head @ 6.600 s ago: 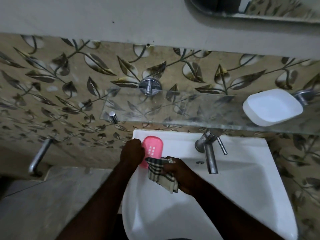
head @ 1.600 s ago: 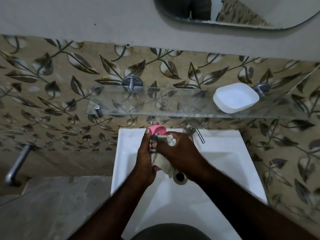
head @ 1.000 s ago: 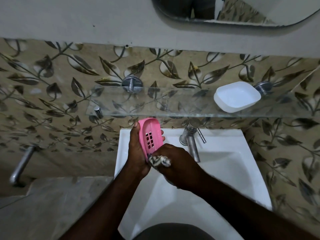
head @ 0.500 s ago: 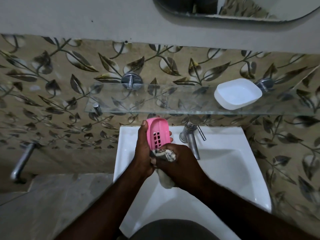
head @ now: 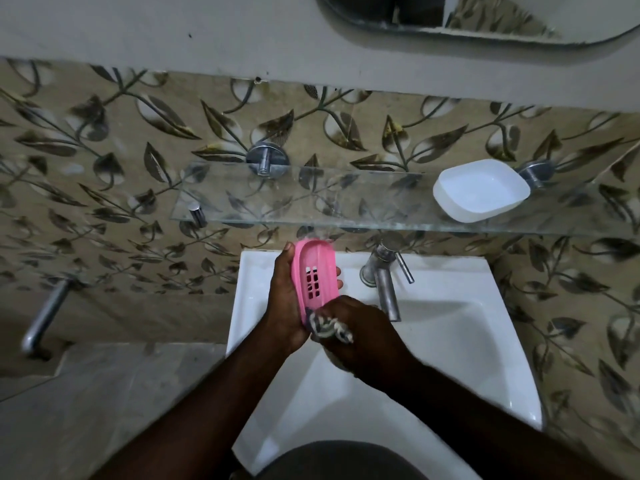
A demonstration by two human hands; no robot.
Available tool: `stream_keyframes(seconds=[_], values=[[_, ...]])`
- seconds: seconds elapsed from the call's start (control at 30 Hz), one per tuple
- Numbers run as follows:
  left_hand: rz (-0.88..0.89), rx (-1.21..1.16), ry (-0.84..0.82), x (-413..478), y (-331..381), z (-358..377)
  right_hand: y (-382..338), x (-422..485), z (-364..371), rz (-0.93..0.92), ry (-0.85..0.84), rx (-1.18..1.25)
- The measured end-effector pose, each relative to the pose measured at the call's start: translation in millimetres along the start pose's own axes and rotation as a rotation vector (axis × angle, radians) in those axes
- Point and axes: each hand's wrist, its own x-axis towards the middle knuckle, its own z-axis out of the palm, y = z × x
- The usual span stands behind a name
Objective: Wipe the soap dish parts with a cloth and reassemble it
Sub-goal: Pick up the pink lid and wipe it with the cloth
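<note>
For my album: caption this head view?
Left hand holds pink tray over sink; right hand wipes it with a cloth.

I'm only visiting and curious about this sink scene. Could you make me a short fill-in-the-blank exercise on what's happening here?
1. The left hand holds a slotted tray coloured ____.
2. The right hand grips a bunched cloth above the white ____.
3. The white dish base rests on the ____ shelf.
4. The metal tap stands to the ____ of the tray.

Missing words: pink; sink; glass; right.
</note>
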Motion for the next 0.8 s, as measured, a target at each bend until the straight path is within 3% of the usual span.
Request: stream_keyframes(seconds=[0.07, 0.13, 0.23, 0.27, 0.33, 0.43, 0.53, 0.67, 0.8], values=[[-0.05, -0.019, 0.02, 1, -6, -6, 11, -1, -4, -0.056, -0.07, -0.096], [-0.089, -0.029, 0.02, 1, -10, -7, 14, -1, -3, 0.006, -0.061, -0.005], [-0.078, -0.01, 0.023, 0, -12, -3, -4, 1, 9, 0.363, 0.016, 0.375], [-0.066, -0.017, 0.024, -1, -11, -1, -8, 1, 13, 0.405, 0.05, 0.449], [-0.056, -0.032, 0.027, -2, -9, -1, -7, -4, 14, 0.262, 0.071, 0.322], [-0.111, -0.035, 0.004, -2, -3, -4, 11, -8, 0, -0.093, 0.001, -0.075], [-0.189, -0.048, 0.021, -3, -1, -6, 22, -4, -2, -0.136, -0.045, -0.154], [-0.226, -0.117, 0.005, -7, 5, -6, 10, -2, 7, 0.074, 0.023, 0.179], [-0.13, -0.185, -0.047, -15, -4, -7, -1, 5, 1, 0.316, 0.047, 0.419]])
